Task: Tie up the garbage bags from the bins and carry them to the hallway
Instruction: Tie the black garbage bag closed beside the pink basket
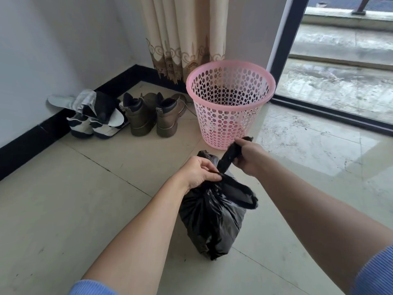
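Knotting the bag's neck on the floor, bag out of the bin.

The tiled floor [85, 209] carries the pink bin [223, 124] at 12 o'clock and the black garbage bag [212, 220] standing near it, apart. My left grip [197, 172] pinches the gathered neck. My right grip [248, 156], at 1 o'clock from it, is clamped round a twisted ear [228, 156]. I judge this ear should cross the loose ear [244, 192] at 4 o'clock and be drawn snug, with the neck pinned low.
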